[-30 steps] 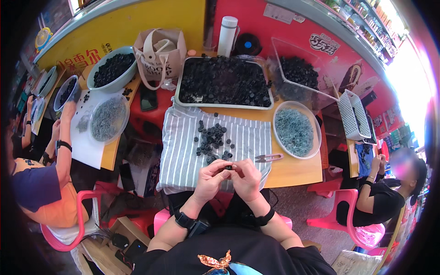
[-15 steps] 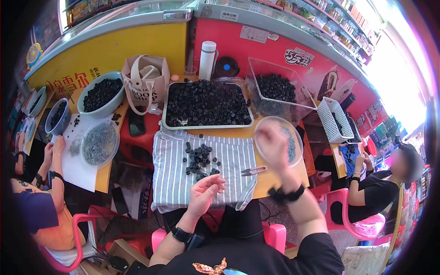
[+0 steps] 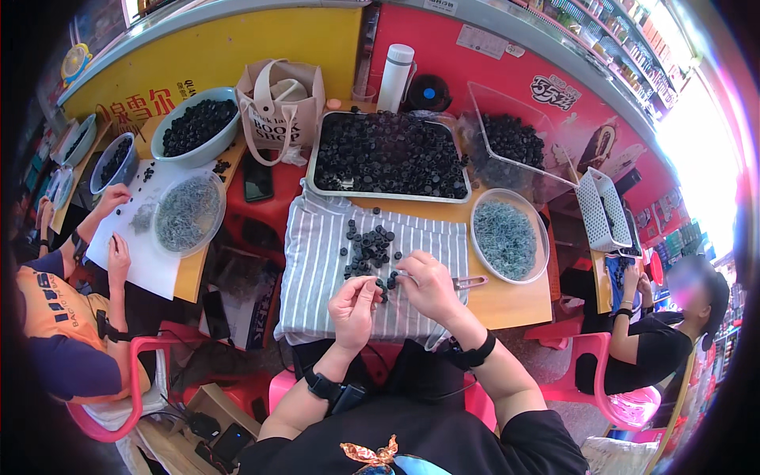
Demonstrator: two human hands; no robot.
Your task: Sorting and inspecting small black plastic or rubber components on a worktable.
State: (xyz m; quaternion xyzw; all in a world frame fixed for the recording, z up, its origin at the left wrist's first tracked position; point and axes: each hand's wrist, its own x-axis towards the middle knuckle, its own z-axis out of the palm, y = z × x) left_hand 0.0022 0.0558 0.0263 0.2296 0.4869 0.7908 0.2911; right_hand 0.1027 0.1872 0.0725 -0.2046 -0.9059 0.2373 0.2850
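Note:
My left hand (image 3: 354, 311) and my right hand (image 3: 428, 286) meet over a grey-and-white striped cloth (image 3: 313, 261), close to its near side. The left thumb and fingers are pinched together, and what they hold is too small to make out. My right fingers are also closed at the tips, right beside small black round parts; I cannot tell whether one is gripped. A loose pile of these black round parts (image 3: 369, 248) lies on the cloth just beyond the hands. Thread snips (image 3: 473, 282) stick out from behind my right hand, which hides their blades.
Behind the cloth stands a tray (image 3: 317, 170) full of black parts. To the right are a round tub (image 3: 546, 252) of thin greyish pieces and a clear bin (image 3: 484, 131). A white bottle (image 3: 395, 77) and tote bag (image 3: 283, 111) stand behind. People work at both sides.
My right hand has come from above the round tub back to the cloth, beside my left hand. The left fingers have closed into a pinch. The whole view has shifted somewhat.

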